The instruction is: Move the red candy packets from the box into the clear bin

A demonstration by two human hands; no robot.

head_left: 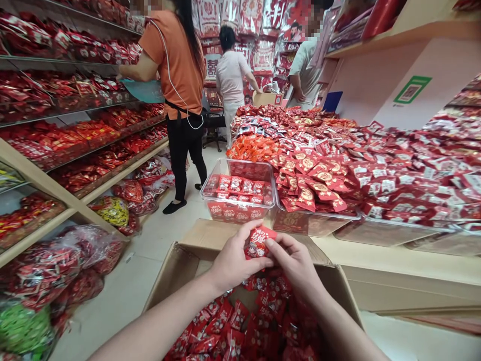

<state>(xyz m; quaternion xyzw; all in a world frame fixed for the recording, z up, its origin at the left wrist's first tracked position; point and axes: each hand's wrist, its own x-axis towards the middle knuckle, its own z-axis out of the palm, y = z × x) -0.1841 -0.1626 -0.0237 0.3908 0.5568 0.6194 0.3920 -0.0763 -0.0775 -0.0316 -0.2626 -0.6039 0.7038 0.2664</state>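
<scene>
A small red packet [258,241] with white lettering and cartoon figures is held between my two hands. My left hand [236,255] wraps round its left side, thumb below and fingers behind. The thumb and fingers of my right hand [295,258] pinch its right edge. Both hands are above an open cardboard box [165,273], which holds many similar red packets [229,326]. Just beyond the box, a clear plastic bin [238,200] contains rows of red packets.
Bins heaped with red packets [323,180] line the display to the right. Shelves [86,108] of packets and bagged goods [48,260] on the floor are at left. A person in orange [180,65] stands by the shelves; two other people are farther back.
</scene>
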